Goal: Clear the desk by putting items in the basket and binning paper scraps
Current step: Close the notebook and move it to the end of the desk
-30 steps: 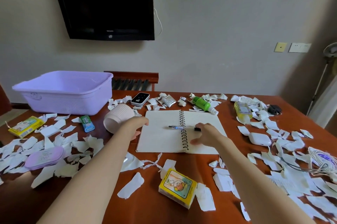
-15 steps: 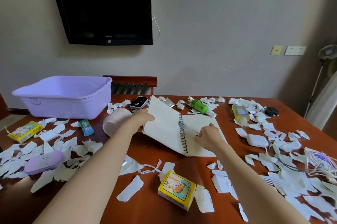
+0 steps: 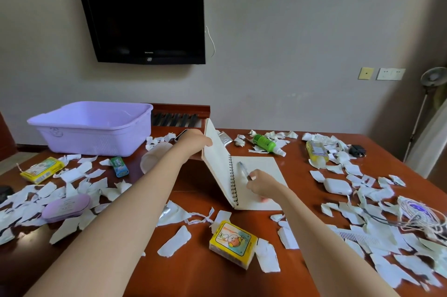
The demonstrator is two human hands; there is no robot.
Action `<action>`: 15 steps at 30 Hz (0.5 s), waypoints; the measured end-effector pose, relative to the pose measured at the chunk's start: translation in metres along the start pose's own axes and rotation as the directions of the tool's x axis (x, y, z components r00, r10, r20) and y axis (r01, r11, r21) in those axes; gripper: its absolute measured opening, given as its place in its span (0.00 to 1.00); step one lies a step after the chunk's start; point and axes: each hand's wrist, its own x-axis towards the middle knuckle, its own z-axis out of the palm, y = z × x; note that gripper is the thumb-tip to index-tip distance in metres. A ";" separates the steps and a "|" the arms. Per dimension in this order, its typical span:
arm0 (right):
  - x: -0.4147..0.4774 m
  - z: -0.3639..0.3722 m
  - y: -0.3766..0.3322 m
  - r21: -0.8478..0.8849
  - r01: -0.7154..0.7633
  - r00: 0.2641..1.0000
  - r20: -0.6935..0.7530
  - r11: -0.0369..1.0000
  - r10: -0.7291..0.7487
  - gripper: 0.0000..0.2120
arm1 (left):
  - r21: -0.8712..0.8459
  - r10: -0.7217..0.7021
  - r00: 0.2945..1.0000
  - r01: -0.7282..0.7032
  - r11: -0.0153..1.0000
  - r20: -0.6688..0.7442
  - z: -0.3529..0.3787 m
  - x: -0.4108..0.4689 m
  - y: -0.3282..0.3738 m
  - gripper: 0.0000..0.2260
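The lilac basket (image 3: 96, 132) sits far left on the table (image 3: 193, 272) (paper scraps (image 3: 177, 241) lie all over). The left hand (image 3: 196, 141) grips the spiral notebook (image 3: 217, 163) by its steeply raised cover. The right hand (image 3: 262, 185) pinches a pen (image 3: 244, 170) over the flat page.

1. Two arms show, both bare skin along all of their visible length.
2. The left arm (image 3: 116, 219) runs bare from the lower edge of the view to the wrist. The wide lens makes it look broad near the camera and slim farther off.
3. The left hand (image 3: 196, 140) is bare, and its wrist is bare too.
4. The right arm (image 3: 314, 236) is likewise bare and smooth, tapering the same way.
5. The right hand (image 3: 262, 184) is bare; its nails are too small to make out.
6. The rest of the body lies outside the view.
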 end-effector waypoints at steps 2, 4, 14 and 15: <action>-0.001 0.003 -0.002 -0.015 0.060 0.995 0.081 0.998 -0.059 0.23 | -0.052 0.030 0.999 -0.030 0.998 0.011 0.003 -0.003 0.002 0.02; -0.003 0.004 -0.003 0.002 0.087 0.983 0.161 0.996 -0.086 0.25 | -0.090 0.068 0.997 -0.065 0.994 0.031 0.006 -0.003 0.004 0.04; -0.017 -0.025 0.008 0.438 0.007 0.976 0.191 0.899 -0.101 0.24 | -0.197 0.150 0.983 -0.127 0.972 0.105 0.035 -0.005 0.023 0.09; -0.019 -0.029 0.010 0.580 -0.011 0.974 0.190 0.815 -0.122 0.27 | -0.223 0.145 0.984 -0.118 0.968 0.105 0.039 -0.006 0.023 0.09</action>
